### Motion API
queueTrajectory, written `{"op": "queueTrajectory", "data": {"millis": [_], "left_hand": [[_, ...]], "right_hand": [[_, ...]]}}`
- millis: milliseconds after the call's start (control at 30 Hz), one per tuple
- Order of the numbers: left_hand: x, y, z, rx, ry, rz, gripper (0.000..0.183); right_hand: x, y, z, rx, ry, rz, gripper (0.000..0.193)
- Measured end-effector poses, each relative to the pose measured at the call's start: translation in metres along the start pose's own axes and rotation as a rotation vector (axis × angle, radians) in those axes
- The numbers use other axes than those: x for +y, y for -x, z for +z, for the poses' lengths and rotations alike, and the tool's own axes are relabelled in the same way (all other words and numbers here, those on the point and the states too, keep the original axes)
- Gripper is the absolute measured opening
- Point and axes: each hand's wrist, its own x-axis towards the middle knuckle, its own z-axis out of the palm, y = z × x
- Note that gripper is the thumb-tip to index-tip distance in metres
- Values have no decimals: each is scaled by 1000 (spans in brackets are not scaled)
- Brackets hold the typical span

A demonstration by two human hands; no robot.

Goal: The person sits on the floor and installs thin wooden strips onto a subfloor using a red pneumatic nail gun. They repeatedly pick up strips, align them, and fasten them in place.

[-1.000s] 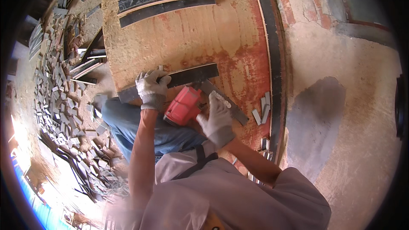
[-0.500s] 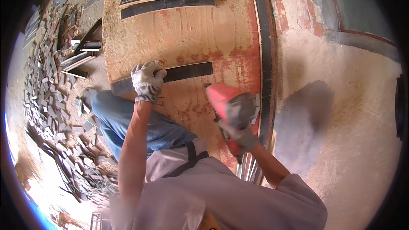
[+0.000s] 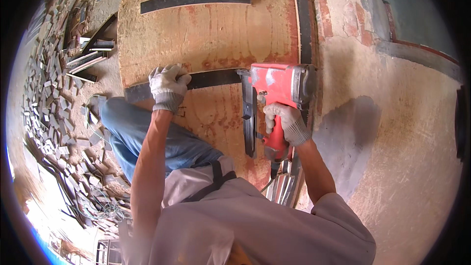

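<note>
A long black strip [image 3: 216, 78] lies across a reddish-brown wooden board [image 3: 206, 34] in front of me. My left hand [image 3: 168, 87], in a pale knit-cuffed glove, is closed over the strip left of its middle, the fingers curled at its far edge. My right hand [image 3: 287, 120], gloved too, grips the handle of a red nail gun [image 3: 274, 82]. Its nose is at the strip's right end; whether it touches cannot be made out. The black magazine [image 3: 249, 122] of the gun points back toward me over the board.
Several black strips [image 3: 196, 1] are stacked at the board's far end. Small offcuts [image 3: 54, 103] cover the ground at left, with longer pieces [image 3: 91, 61] beside the board. A wall with bare brick patches [image 3: 321, 7] runs along the right. A hose trails from the gun.
The nail gun has swung up and away from me, from above the board's right side to the strip's right end. My left hand stays on the strip.
</note>
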Motion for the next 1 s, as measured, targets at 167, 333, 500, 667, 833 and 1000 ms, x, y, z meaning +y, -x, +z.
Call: {"op": "queueTrajectory", "data": {"millis": [167, 333, 500, 667, 833, 1000], "left_hand": [[1, 0, -1, -12, -5, -8, 12], [-1, 0, 0, -2, -2, 17, 12], [-2, 1, -1, 10, -14, 28, 12], [0, 1, 0, 4, 11, 10, 13], [1, -1, -5, -27, -53, 6, 14], [1, 0, -3, -4, -34, 28, 14]], "right_hand": [[-5, -1, 5, 13, 5, 19, 17], [-16, 4, 8, 57, -145, 38, 23], [-14, 6, 19, 3, -91, 35, 16], [-6, -7, 33, -58, -21, -31, 16], [-16, -2, 35, -33, -66, -35, 27], [-12, -5, 44, -86, -60, -7, 14]]}}
